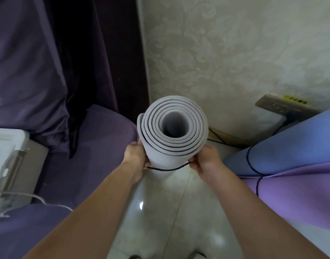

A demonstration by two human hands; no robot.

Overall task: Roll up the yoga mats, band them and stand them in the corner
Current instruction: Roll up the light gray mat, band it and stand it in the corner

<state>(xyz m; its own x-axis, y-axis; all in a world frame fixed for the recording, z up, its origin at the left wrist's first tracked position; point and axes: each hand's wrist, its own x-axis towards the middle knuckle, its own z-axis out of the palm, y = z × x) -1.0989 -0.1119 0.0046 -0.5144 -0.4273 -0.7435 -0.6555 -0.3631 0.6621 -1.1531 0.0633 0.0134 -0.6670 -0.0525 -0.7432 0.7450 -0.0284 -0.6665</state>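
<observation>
We're getting one view only: head-worn wide-angle, looking forward and steeply down into a room corner. It's sitting close, peering straight down the open end of the upright rolled mat (172, 130); forearms are entering from the bottom edge. No second view sharing anything.

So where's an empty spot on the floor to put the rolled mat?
The shiny tile floor between the purple bedding and the blue and purple mat looks bare. The grey rolled mat, held by left hand and right hand, already stands near the corner. Right of it, cords and a wall socket crowd the wall.
</observation>
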